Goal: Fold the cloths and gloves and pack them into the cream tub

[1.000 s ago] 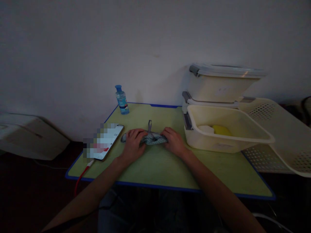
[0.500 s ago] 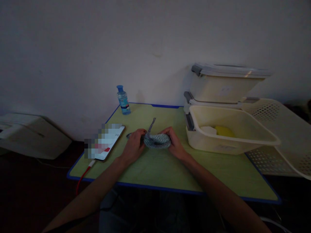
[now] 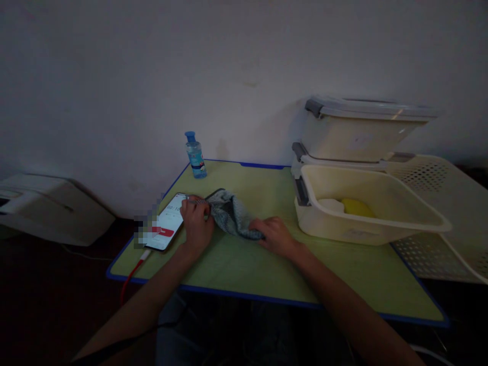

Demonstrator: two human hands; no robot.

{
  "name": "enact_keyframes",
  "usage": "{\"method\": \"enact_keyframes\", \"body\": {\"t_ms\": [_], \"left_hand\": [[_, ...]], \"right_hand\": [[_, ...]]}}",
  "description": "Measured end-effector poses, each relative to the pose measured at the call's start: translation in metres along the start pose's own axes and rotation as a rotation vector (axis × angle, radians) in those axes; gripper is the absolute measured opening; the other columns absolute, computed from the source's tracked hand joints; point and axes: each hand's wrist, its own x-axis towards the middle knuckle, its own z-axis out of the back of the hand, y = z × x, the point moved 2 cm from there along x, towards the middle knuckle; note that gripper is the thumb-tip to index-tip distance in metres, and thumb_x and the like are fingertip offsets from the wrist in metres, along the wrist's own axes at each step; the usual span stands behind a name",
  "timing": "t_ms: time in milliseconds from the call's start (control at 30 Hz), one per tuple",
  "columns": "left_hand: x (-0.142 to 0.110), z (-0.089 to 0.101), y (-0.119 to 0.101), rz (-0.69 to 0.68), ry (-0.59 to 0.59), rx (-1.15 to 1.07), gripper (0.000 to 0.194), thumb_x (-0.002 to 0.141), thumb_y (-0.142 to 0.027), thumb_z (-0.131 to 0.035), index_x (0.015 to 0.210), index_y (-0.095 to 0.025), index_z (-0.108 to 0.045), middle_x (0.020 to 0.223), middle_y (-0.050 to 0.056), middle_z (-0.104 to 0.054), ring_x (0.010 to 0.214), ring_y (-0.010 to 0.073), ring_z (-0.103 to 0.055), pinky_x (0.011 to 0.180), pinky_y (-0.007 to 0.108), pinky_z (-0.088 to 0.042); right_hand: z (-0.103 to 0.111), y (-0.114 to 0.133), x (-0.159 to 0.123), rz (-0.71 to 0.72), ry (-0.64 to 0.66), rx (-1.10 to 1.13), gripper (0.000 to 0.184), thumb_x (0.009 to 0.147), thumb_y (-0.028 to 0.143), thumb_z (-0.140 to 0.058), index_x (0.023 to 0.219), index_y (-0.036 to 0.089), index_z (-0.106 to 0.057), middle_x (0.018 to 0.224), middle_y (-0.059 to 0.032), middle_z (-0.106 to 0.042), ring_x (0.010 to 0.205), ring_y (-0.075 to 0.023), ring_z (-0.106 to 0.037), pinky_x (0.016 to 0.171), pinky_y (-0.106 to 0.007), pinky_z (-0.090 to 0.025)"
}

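Note:
A grey-blue patterned cloth (image 3: 235,213) with a dark trim is stretched slantwise between my hands, just over the table (image 3: 244,269). Its left end is bunched in the closed fingers of my left hand (image 3: 197,221), close to the right edge of the phone (image 3: 170,218). At the lower right end of the cloth, my right hand (image 3: 277,236) pinches the edge between thumb and fingers. The middle of the fabric is creased and folded; I cannot make out what kind of article it is.
A blue bottle (image 3: 196,157) stands at the back left. The phone has a red cable (image 3: 129,277) plugged in. On the right sits an open cream bin (image 3: 366,231) with a yellow item (image 3: 356,207) inside, before a lidded bin (image 3: 366,137) and a perforated basket (image 3: 453,213).
The rolled, compact cloth has opened out and now stretches longer. My left hand has moved left toward the phone; my right hand has shifted slightly right and down.

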Motion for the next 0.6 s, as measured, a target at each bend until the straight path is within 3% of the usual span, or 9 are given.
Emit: {"method": "enact_keyframes", "body": {"t_ms": [100,167,300,433,533,600], "left_hand": [[-0.003,-0.004,0.001,0.079,0.075,-0.073,0.017,0.065,-0.008,-0.046,0.074,-0.021,-0.045,0.072,0.002,-0.053,0.072,0.0208,-0.053,0.064,0.034,-0.044],[-0.004,-0.006,-0.001,0.092,0.129,-0.106,0.028,0.066,-0.007,-0.045,0.091,-0.02,-0.049,0.081,0.004,-0.058,0.076,0.0214,-0.056,0.065,0.033,-0.045],[-0.003,-0.005,-0.008,-0.042,0.181,-0.155,0.041,0.063,-0.002,-0.04,0.1,-0.019,-0.05,0.092,0.005,-0.062,0.086,0.0209,-0.058,0.077,0.034,-0.047],[-0.005,-0.005,-0.009,-0.14,0.138,-0.251,0.042,0.065,0.0,-0.038,0.101,-0.019,-0.047,0.093,0.005,-0.06,0.087,0.0182,-0.059,0.079,0.034,-0.048],[-0.008,-0.01,-0.011,-0.24,0.206,-0.329,0.046,0.071,0.0,-0.038,0.113,-0.018,-0.04,0.116,0.012,-0.054,0.11,0.0207,-0.053,0.091,0.04,-0.045],[-0.01,-0.015,-0.011,-0.266,0.326,-0.331,0.055,0.071,0.0,-0.038,0.123,-0.017,-0.032,0.138,0.017,-0.037,0.13,0.0238,-0.035,0.103,0.048,-0.035]], "right_hand": [[0.001,0.001,0.0,0.066,0.044,-0.115,0.021,0.072,0.009,-0.049,0.087,0.02,-0.058,0.066,-0.0003,-0.062,0.058,-0.0144,-0.052,0.054,-0.025,-0.028],[0.001,0.004,0.001,0.116,0.066,-0.191,0.023,0.071,0.005,-0.046,0.084,0.02,-0.058,0.066,0.0002,-0.061,0.057,-0.0138,-0.05,0.052,-0.026,-0.026],[0.002,0.008,0.003,0.204,0.036,-0.222,0.019,0.072,0.005,-0.045,0.077,0.019,-0.056,0.069,-0.0015,-0.058,0.059,-0.0141,-0.047,0.053,-0.027,-0.027],[0.007,0.01,0.005,0.244,-0.082,-0.163,0.017,0.073,0.005,-0.045,0.079,0.019,-0.055,0.086,-0.0072,-0.058,0.078,-0.0185,-0.05,0.065,-0.029,-0.037],[0.008,0.013,0.006,0.245,-0.061,-0.118,0.02,0.073,0.004,-0.045,0.085,0.017,-0.055,0.098,-0.0109,-0.059,0.09,-0.0212,-0.051,0.077,-0.034,-0.041],[0.006,0.014,0.007,0.2,0.025,-0.125,0.021,0.073,0.003,-0.046,0.089,0.015,-0.055,0.098,-0.0118,-0.061,0.09,-0.0215,-0.053,0.079,-0.034,-0.041]]}}
